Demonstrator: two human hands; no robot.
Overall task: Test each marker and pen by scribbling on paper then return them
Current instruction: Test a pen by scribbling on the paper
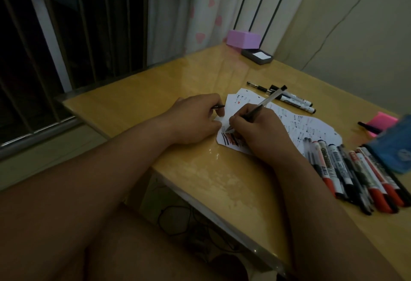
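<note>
Noted a glossy wooden table (200,176) set beside a barred window. Found a torn-edged white paper (311,130) lying flat near the table's middle, covered with short black marks and, at its near left corner, with black and red scribbles. Located a row of markers and pens (355,174) laid side by side to the right of the paper, with a blue pouch (395,147) just beside it at the right edge.

Recorded the right hand (264,136) resting on the paper, fingers curled tight around a clear-barrelled pen (266,100), tip touching the paper among the scribbles, barrel tilted up and away. Recorded the left hand (195,118) just beside it at the paper's left edge, fingers curled, pinching a slim dark piece (219,107) too small to identify.

Noted a pink box (243,39) at the far corner, next to a dark tray (258,56) holding a white slip. Noted pink sticky notes (381,120) near the pouch, with a short black pen (368,127) lying against them. Found two capped markers (295,103) and a dark pen (258,86) beyond the paper's far edge.
</note>
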